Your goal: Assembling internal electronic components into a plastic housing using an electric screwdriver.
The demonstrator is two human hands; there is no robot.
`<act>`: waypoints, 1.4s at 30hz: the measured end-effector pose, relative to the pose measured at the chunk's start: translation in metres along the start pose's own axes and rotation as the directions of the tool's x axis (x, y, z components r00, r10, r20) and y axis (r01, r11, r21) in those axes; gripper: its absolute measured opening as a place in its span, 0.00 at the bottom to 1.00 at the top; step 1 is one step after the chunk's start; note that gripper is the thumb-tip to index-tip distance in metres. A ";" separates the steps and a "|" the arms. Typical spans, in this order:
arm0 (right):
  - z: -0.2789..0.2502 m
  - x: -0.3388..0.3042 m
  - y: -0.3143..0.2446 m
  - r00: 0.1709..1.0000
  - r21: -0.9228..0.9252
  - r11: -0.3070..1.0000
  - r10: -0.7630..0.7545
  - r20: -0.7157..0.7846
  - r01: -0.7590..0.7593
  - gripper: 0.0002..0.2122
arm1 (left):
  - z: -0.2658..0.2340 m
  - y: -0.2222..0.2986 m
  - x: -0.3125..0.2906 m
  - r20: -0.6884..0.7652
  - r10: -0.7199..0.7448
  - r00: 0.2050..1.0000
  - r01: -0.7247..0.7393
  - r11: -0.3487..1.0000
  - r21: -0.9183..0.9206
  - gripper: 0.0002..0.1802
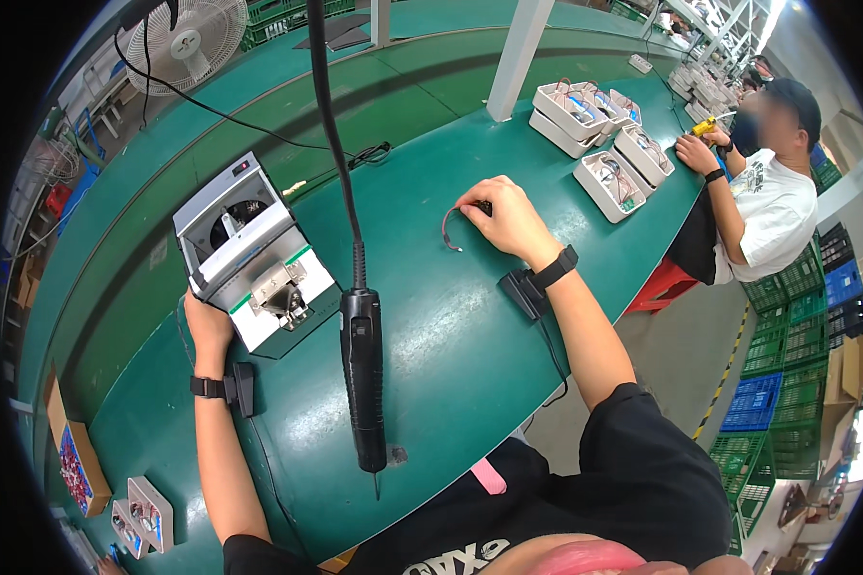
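Observation:
My right hand (504,217) is closed above the green bench, its fingertips pinching a short red-and-black wire lead (446,228). A small plug shows at the lead's hanging end, while its other end lies hidden in the fingers with something dark. Against the lower left corner of a grey box-shaped screw feeder (259,257) rests my left hand (207,331); its fingers are hidden behind the housing. The feeder stands tilted in the view, with a metal pick-up mechanism on its front. A black electric screwdriver (362,374) hangs on its cable between my hands, bit downward.
Several white plastic housings (609,187) with wires inside sit at the back right, beside a person (767,182) holding a yellow tool (704,126). At the lower left are two more housings (149,513) and a cardboard box (75,460) of small red parts. A white post (520,59) rises behind.

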State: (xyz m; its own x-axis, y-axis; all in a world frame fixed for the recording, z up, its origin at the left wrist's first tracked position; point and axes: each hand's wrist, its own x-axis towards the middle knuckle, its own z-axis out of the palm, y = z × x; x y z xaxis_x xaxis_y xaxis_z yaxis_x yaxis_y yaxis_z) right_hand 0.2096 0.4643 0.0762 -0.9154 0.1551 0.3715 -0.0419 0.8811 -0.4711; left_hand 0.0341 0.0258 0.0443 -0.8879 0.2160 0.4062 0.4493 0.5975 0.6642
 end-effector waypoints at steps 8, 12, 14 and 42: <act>-0.003 0.004 -0.007 0.995 0.035 0.999 -0.021 -0.097 0.024 0.06 | 0.002 -0.014 0.001 -0.019 0.064 0.998 -0.065 0.998 -0.002 0.16; -0.005 0.004 -0.010 0.986 0.099 0.995 0.028 -0.164 -0.012 0.07 | 0.003 -0.014 0.000 -0.024 0.043 0.999 -0.043 0.999 0.009 0.16; -0.006 0.003 -0.011 0.985 0.093 0.995 0.036 -0.166 -0.021 0.08 | 0.002 -0.014 -0.001 -0.024 0.032 0.999 -0.032 0.999 0.012 0.16; 0.003 0.004 -0.009 0.978 0.266 0.964 0.075 -0.193 -0.021 0.09 | 0.008 -0.013 -0.001 -0.013 -0.051 0.999 0.051 0.998 -0.035 0.22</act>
State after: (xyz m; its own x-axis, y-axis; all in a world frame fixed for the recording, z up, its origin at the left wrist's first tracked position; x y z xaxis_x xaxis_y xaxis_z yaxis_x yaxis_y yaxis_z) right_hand 0.2054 0.4553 0.0796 -0.8216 0.3038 0.4823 -0.1276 0.7267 -0.6751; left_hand 0.0280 0.0239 0.0304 -0.9085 0.1753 0.3794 0.4066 0.5801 0.7058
